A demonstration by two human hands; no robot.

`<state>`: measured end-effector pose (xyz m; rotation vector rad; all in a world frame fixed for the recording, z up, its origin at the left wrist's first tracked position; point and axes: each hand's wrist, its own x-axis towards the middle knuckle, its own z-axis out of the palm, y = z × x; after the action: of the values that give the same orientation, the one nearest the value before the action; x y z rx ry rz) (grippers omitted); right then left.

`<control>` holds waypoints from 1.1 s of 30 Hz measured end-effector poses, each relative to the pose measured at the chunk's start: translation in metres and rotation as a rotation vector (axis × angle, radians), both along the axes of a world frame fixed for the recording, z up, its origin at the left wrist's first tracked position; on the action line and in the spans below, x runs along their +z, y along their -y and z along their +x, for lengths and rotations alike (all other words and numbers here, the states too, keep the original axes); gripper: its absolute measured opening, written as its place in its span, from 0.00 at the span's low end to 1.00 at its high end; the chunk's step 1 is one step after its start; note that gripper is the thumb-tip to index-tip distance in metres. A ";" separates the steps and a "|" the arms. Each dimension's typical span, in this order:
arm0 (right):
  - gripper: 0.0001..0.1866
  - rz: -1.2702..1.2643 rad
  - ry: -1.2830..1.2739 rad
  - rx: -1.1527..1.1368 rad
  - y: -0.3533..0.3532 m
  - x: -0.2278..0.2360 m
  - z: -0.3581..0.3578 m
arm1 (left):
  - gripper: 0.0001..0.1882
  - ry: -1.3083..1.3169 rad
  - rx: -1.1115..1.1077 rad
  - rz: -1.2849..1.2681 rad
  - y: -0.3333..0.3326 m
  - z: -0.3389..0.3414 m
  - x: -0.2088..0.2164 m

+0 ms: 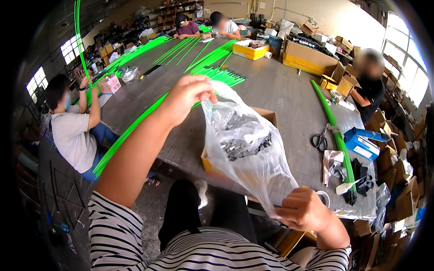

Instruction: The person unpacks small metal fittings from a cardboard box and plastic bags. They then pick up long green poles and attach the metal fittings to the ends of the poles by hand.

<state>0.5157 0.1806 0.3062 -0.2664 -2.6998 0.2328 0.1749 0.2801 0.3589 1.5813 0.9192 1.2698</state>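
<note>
- Striped shirt [212, 253] is closest to the lens on my feed; just past it, both hands have a thin, clear plastic bag [269, 168] stretched between them, over a cardboard box [210, 167] near the table [296, 119] edge.
- Left hand [186, 98]: thumb and fingers pinching the bag's upper-left rim. Right hand [306, 210]: curled tight round a gathered lower-right bit.
- Film looks soft, light and kinda slippery, I reckon, and could tear if yanked. I'd take a bunched fold, not a single layer.
- Inside sits a heap of small dark pieces [244, 152], probably most of the weight and loose enough to slide around. Can't tell how deep in the box the bag sits.
- Box has stiff brown card walls with yellow low on the outside. Tabletop is flat, grey-brown and scuffed-looking.
- Out right: a slim bundle of bright green rods [334, 131], scissors [319, 142] with black looped handles, and a boxy blue carton [363, 145].
- Out left: a co-worker [74, 133] in a pale top, beside more long green rods.
</note>
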 end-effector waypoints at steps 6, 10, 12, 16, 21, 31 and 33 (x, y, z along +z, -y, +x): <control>0.12 0.046 -0.100 0.022 -0.017 0.047 0.001 | 0.12 0.039 -0.221 0.030 -0.008 0.021 0.033; 0.13 0.121 -0.231 -0.030 -0.044 0.079 -0.022 | 0.29 0.044 -0.462 0.051 -0.014 0.038 0.037; 0.12 0.250 -0.269 -0.101 -0.058 0.094 -0.048 | 0.36 -0.094 -0.543 0.150 -0.006 0.048 0.038; 0.11 0.178 -0.407 -0.249 -0.091 0.110 -0.095 | 0.22 -0.487 -0.292 0.435 0.003 0.066 0.033; 0.50 -0.256 -0.649 -0.256 -0.135 0.061 -0.097 | 0.05 -0.063 -0.167 0.120 -0.027 0.047 0.041; 0.12 -1.157 -1.168 -0.463 -0.157 0.031 -0.154 | 0.23 -0.343 0.159 0.744 -0.030 0.020 0.011; 0.15 -1.198 -1.231 -0.387 -0.165 0.046 -0.148 | 0.26 -0.297 0.264 0.539 -0.036 0.004 -0.040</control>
<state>0.3676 0.3452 0.3518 -0.6650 -1.0248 1.3305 0.1788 0.3164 0.3185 2.1675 1.0507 1.5864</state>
